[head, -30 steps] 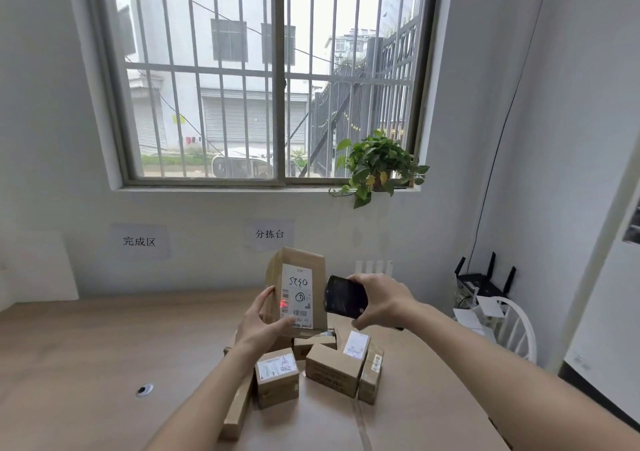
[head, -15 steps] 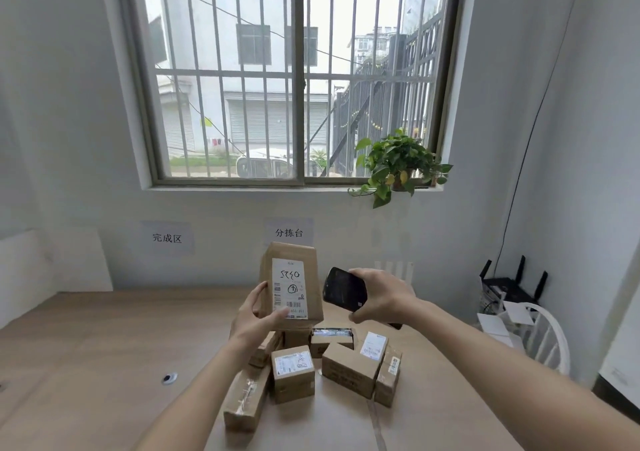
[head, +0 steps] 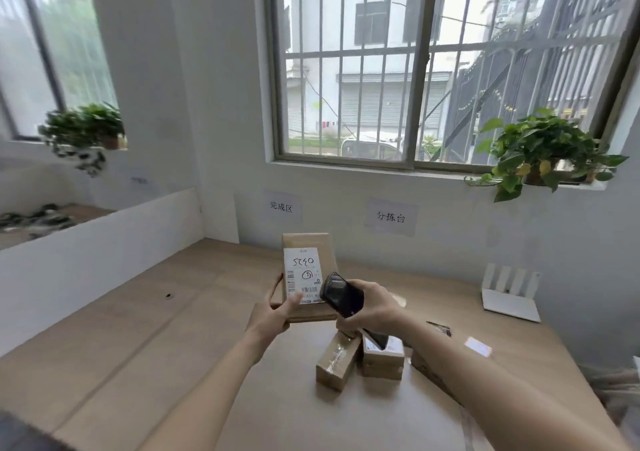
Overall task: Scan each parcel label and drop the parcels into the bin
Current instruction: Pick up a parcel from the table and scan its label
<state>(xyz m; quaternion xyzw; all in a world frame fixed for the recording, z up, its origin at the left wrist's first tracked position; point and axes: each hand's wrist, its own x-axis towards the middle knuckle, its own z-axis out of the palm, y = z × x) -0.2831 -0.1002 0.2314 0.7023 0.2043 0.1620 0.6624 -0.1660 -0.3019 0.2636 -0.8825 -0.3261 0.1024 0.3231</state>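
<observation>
Since a moment ago, both of my hands have swung left and lower, carrying the parcel away from the pile. My left hand [head: 273, 312] grips the upright brown parcel [head: 309, 270] at its lower left corner, thumb across the white label [head: 304, 274]. My right hand [head: 372, 307] is curled around a black scanner [head: 343, 298], held just beside the label's lower right. Below my hands, smaller boxes [head: 360, 357] sit clustered on the wooden desk [head: 138, 329].

Flat brown parcel [head: 309, 277] held upright, white label [head: 303, 274] facing camera, above two small boxes [head: 360, 359].
</observation>
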